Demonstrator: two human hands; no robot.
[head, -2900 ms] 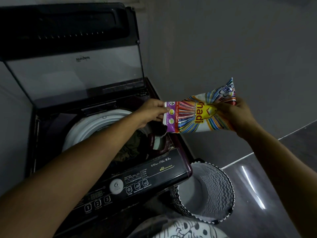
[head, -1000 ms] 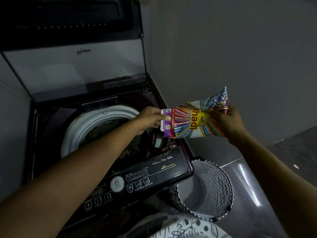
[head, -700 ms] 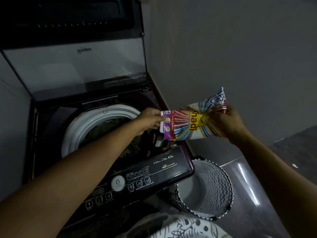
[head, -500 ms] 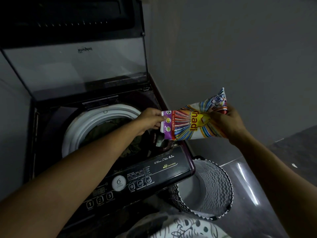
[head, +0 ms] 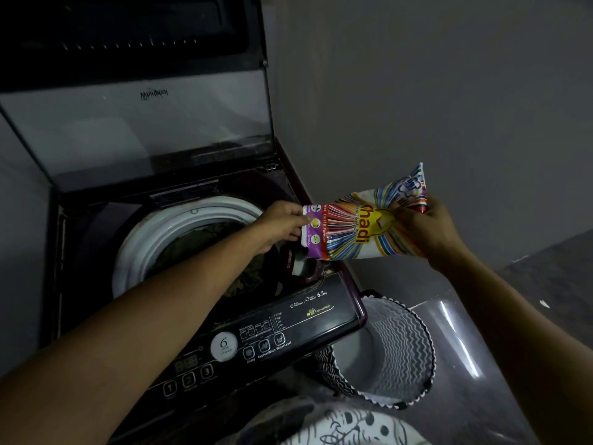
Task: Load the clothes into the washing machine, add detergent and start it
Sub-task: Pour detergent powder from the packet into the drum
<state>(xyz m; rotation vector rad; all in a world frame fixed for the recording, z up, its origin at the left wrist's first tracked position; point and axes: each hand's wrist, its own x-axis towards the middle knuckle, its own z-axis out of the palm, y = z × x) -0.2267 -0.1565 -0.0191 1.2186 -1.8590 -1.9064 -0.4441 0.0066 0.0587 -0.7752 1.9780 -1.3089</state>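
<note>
While the detergent packet [head: 359, 229] lies almost level at centre right of the frame, its long axis runs from the right hand [head: 426, 229], which pinches the raised sealed end, down to the left hand [head: 284, 224], which pinches the torn mouth. That mouth hangs just above the open detergent drawer [head: 303, 266] at the tub's right rim, so pouring likely needs only more tilt. Dark clothes [head: 205, 248] already sit inside the drum.
</note>
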